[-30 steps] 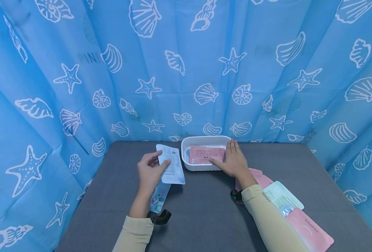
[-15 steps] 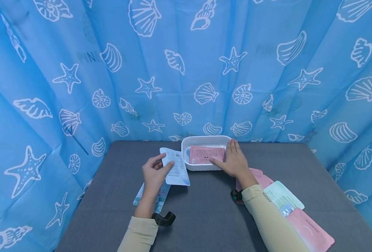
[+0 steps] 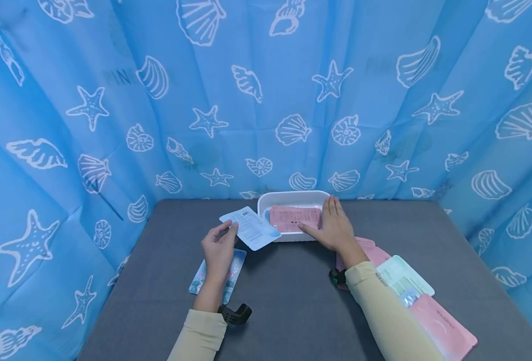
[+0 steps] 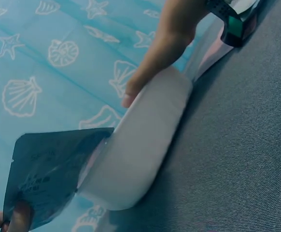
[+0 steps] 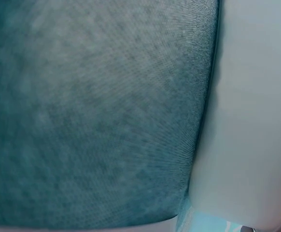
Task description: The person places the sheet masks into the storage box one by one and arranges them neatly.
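Note:
My left hand [image 3: 218,246] pinches a light-blue face mask packet [image 3: 253,231] by its left edge, thumb on top. The packet is tilted, and its far right corner overlaps the front left rim of a white plastic bin [image 3: 293,237]. In the left wrist view the packet [image 4: 49,169] reaches the end of the bin [image 4: 135,150]. A pink packet [image 3: 294,219] lies inside the bin, with a bit of light blue under its left side. My right hand [image 3: 335,228] rests on the bin's right end, fingers straight along the rim and thumb over the front.
Floral blue packets [image 3: 235,273] lie under my left forearm on the grey table [image 3: 288,311]. To the right, pink packets [image 3: 374,254], a pale green packet [image 3: 406,277] and another pink packet [image 3: 446,328] overlap in a row. A blue shell-print curtain [image 3: 266,100] hangs behind the table.
My left hand has brought the light-blue packet rightward to the bin and turned it flatter, its corner now over the rim. My right hand has stayed on the bin.

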Motion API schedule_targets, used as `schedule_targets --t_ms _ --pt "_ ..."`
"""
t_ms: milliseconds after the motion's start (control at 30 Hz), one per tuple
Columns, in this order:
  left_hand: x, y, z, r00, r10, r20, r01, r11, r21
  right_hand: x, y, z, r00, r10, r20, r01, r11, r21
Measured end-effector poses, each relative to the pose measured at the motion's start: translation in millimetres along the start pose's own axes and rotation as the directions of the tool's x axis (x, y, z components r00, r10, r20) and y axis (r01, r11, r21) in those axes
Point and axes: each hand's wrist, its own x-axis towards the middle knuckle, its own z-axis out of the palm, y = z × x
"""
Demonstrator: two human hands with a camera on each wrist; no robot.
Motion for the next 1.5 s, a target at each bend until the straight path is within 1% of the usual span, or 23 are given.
schedule_targets --t_ms 167,300,467,733,900,967,1100,1133,1200,1300,1367,1433,1500 --pt "-3.1 1.3 0.7 1.000 -0.010 0.005 0.010 1.000 0.018 1.3 -0.2 -0.9 1.000 -0.003 -0.002 0.003 1.000 -0.005" --pt "-5.7 2.6 2.0 1.000 0.003 0.007 -0.003 1.000 0.008 1.1 -0.6 -0.7 1.000 0.000 -0.003 0.000 1.000 -0.004" --pt "-9.2 3.8 4.7 1.000 0.030 -0.006 -0.030 0.999 -0.036 0.4 -1.1 0.8 1.000 -0.002 -0.013 0.002 1.000 -0.005" --pt "-12.5 3.1 7.4 0.998 0.058 0.009 -0.057 0.993 -0.102 -0.4 -1.4 1.5 1.000 -0.006 -0.016 0.006 1.000 -0.006" --pt "-14.5 2.8 8.2 0.998 0.053 0.034 -0.051 0.996 -0.075 0.5 -0.4 2.1 1.000 0.000 -0.016 0.000 1.000 -0.008" --pt "-16.2 3.3 8.4 0.998 0.059 0.038 -0.057 0.998 -0.039 0.6 -0.7 1.9 1.000 0.000 -0.015 0.000 1.000 -0.006" --pt "-17.8 4.3 8.8 0.998 0.057 0.024 -0.057 0.998 0.028 0.6 -1.0 1.7 1.000 -0.001 -0.017 0.001 1.000 -0.007" --pt "-17.6 4.6 8.9 0.998 0.055 0.018 -0.056 0.998 0.033 0.8 -0.8 1.9 1.000 0.001 -0.016 -0.001 1.000 -0.008" --pt "-16.9 5.0 9.3 0.999 0.044 0.016 -0.044 0.999 0.006 1.1 -0.3 2.3 1.000 0.001 -0.018 -0.001 1.000 -0.011" --pt "-16.4 5.3 9.7 0.998 0.032 0.048 -0.028 0.997 -0.070 1.1 0.4 3.0 1.000 0.004 -0.018 -0.004 1.000 -0.017" --pt "-16.5 4.9 9.7 0.995 0.014 0.095 -0.006 0.996 -0.092 0.9 0.6 3.4 1.000 0.003 -0.019 -0.003 1.000 -0.019" --pt "-17.3 4.5 9.1 0.987 -0.019 0.162 0.035 0.995 -0.092 0.7 0.7 3.6 1.000 -0.001 -0.023 0.000 1.000 -0.017" --pt "-18.8 4.6 8.4 0.971 -0.056 0.231 0.072 0.996 -0.061 0.3 0.6 3.5 1.000 -0.003 -0.027 0.003 1.000 -0.011"
